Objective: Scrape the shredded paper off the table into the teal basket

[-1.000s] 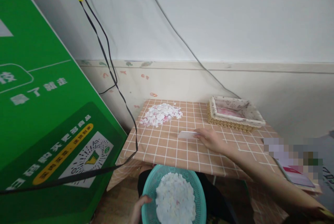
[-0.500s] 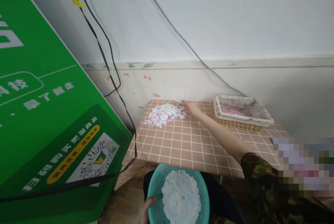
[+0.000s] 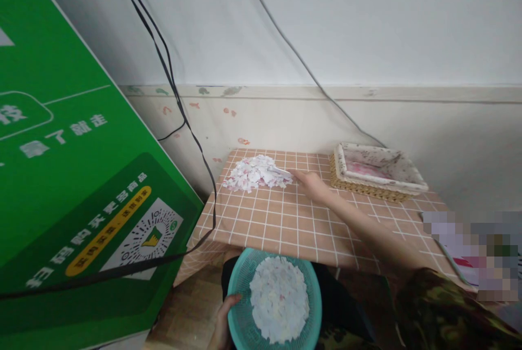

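My left hand (image 3: 224, 317) is closed on the left rim of a green plastic basket (image 3: 316, 306), its thumb lying over the edge. White paper scraps (image 3: 279, 301) cover the middle of that basket, which is over my lap at the table's front edge. At the far left of the table lies a loose pile of white and pinkish paper scraps (image 3: 250, 173). My right hand (image 3: 312, 185) reaches across to the pile's right side. Pinched in its fingers is a thin, flat, whitish tool (image 3: 281, 172), whose tip touches the scraps; its exact kind cannot be made out.
A lined wicker basket (image 3: 379, 173) with something pink inside stands at the table's back right. The checked tablecloth (image 3: 285, 225) reaches the wall. A green printed panel (image 3: 81, 149) rises on the left, with black cables (image 3: 199, 146) hanging before it. Papers (image 3: 452, 247) lie at right, partly blurred.
My right hand has brought the thin tool down and forward from behind the pile onto its right side. The left hand still holds the green basket. The view has shifted slightly.
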Action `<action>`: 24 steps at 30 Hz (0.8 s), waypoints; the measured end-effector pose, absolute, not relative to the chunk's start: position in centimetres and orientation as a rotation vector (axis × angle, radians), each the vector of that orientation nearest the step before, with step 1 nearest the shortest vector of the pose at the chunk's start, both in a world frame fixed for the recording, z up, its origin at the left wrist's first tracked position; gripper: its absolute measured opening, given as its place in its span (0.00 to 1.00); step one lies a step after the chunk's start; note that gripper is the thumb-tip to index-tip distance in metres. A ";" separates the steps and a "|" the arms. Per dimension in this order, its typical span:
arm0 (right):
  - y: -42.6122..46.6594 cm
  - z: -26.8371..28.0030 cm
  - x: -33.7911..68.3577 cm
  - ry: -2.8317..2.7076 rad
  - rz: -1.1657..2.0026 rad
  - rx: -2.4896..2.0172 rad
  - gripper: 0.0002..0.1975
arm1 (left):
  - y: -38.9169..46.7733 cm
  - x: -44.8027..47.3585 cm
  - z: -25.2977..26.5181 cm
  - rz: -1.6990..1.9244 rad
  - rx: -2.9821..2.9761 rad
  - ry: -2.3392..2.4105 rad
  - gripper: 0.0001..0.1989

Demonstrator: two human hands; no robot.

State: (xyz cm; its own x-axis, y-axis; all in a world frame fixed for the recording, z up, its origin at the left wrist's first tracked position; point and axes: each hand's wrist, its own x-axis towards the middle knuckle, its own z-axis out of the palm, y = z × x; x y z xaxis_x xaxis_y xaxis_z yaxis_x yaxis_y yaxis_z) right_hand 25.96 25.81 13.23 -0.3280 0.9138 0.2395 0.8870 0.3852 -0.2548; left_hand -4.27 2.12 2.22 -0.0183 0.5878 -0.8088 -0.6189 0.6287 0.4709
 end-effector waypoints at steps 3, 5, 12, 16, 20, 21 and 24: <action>24.6 13.3 26.8 -2.287 -0.043 -1.620 0.22 | 1.9 -4.2 1.7 0.967 -0.046 1.268 0.14; 23.7 13.2 27.2 -2.272 -0.148 -1.706 0.24 | 1.8 -4.3 0.8 0.968 -0.057 1.272 0.14; 20.8 12.1 25.6 -2.389 -0.054 -1.619 0.30 | 1.4 -5.8 -3.0 0.971 0.012 1.123 0.15; 21.3 12.9 24.2 -2.310 0.069 -1.551 0.26 | 1.3 -5.9 -3.0 0.981 0.028 1.116 0.15; 22.4 13.9 23.5 -2.214 0.223 -1.403 0.20 | 1.2 -5.7 -2.7 1.004 0.021 1.146 0.15; 22.7 14.0 23.3 -2.225 0.295 -1.326 0.19 | 1.1 -5.7 -2.7 1.006 0.027 1.143 0.15; 23.6 14.0 22.6 -2.314 0.491 -1.125 0.18 | 1.1 -5.8 -2.8 1.008 0.063 1.124 0.14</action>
